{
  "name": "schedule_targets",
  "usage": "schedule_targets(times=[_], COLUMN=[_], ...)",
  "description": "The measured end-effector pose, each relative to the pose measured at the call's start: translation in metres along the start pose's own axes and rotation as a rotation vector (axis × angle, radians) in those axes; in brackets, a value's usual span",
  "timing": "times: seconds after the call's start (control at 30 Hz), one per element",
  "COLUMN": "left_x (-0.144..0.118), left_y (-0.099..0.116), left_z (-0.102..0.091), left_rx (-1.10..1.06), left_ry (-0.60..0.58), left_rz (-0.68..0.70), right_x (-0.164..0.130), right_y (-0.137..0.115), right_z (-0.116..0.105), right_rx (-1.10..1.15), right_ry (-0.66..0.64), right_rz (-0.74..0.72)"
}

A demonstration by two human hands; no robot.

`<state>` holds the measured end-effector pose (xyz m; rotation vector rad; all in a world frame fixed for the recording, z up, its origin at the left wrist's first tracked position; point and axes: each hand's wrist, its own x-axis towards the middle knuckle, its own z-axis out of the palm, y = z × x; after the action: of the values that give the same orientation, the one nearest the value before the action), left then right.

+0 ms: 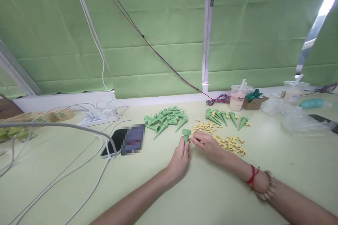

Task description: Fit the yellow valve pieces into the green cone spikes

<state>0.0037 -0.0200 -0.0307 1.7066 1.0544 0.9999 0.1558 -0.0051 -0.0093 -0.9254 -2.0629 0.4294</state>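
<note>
Between the fingers of my left hand (180, 156) stands a green plastic watering spike (186, 133), its wide cap upward and its lower part hidden by the fingers. My right hand (207, 144) is pinched at the side of this spike, just below the cap; whatever its fingertips hold is too small and covered to make out. Small yellow plastic valves lie in two loose heaps, one heap (207, 127) behind my right hand and another heap (232, 145) beside its wrist. A pile of green spikes (166, 117) lies beyond my left hand. Several spikes with yellow pieces attached (232, 119) lie at the back right.
Two phones (116, 142) lie on the left, near white cables (97, 179) and a power strip (101, 115). Along the back right stand a drink cup (237, 98), a small cardboard box (255, 103) and a second cup (292, 95), with plastic bags (298, 119) in front.
</note>
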Motion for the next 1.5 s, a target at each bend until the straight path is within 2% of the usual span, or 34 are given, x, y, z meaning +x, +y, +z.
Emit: schedule_targets(times=[0.07, 0.17, 0.23, 0.27, 0.33, 0.43, 0.5, 0.6, 0.7, 0.8, 0.93, 1.0, 1.17, 1.23, 1.27, 1.33, 1.43, 1.5], left_x=[-0.002, -0.004, -0.004, -0.005, -0.007, -0.01, -0.01, -0.008, -0.008, -0.01, -0.013, -0.011, -0.001, 0.002, 0.002, -0.001, -0.006, -0.008], left_y=[0.003, 0.01, 0.014, 0.016, 0.021, 0.028, 0.03, 0.03, 0.026, 0.022, 0.021, 0.02, 0.013, 0.013, 0.014, 0.018, 0.027, 0.032], left_z=[-0.003, -0.007, -0.007, -0.005, 0.0, 0.008, 0.01, 0.009, 0.008, 0.007, 0.004, -0.001, -0.016, -0.017, -0.017, -0.012, -0.001, 0.004], left_rx=[0.093, 0.186, 0.19, 0.161, 0.045, -0.183, -0.28, -0.329, -0.283, -0.158, 0.122, 0.254, 0.469, 0.435, 0.375, 0.193, -0.128, -0.255], left_ry=[0.034, 0.076, 0.073, 0.071, 0.074, 0.048, 0.031, 0.015, 0.034, 0.066, 0.157, 0.151, 0.106, 0.101, 0.095, 0.066, 0.02, 0.004], left_rz=[0.034, 0.074, 0.062, 0.05, 0.012, -0.105, -0.181, -0.267, -0.26, -0.178, 0.006, 0.047, 0.096, 0.117, 0.108, 0.051, -0.099, -0.162], right_x=[-0.002, -0.002, -0.001, -0.001, 0.0, 0.002, 0.004, 0.006, 0.005, 0.002, 0.0, 0.0, 0.003, 0.004, 0.003, 0.002, 0.0, 0.0], right_y=[-0.01, -0.022, -0.026, -0.027, -0.023, -0.011, -0.002, 0.01, 0.013, 0.006, -0.01, -0.015, -0.017, -0.017, -0.017, -0.016, -0.012, -0.007], right_z=[0.005, 0.012, 0.013, 0.011, 0.006, -0.005, -0.009, -0.01, -0.005, -0.002, -0.002, -0.003, -0.004, -0.003, -0.002, -0.002, -0.003, -0.005], right_rx=[0.248, 0.726, 0.859, 0.801, 0.472, -0.133, -0.383, -0.585, -0.584, -0.409, -0.072, 0.117, 0.951, 1.11, 1.076, 0.791, 0.113, -0.234], right_ry=[0.004, -0.057, -0.085, -0.077, -0.035, 0.002, -0.028, -0.069, -0.074, -0.04, 0.0, -0.002, -0.223, -0.268, -0.274, -0.216, -0.054, -0.01], right_rz=[0.157, 0.362, 0.429, 0.431, 0.342, 0.038, -0.148, -0.297, -0.304, -0.186, 0.001, 0.105, 0.439, 0.52, 0.532, 0.475, 0.196, 0.003])
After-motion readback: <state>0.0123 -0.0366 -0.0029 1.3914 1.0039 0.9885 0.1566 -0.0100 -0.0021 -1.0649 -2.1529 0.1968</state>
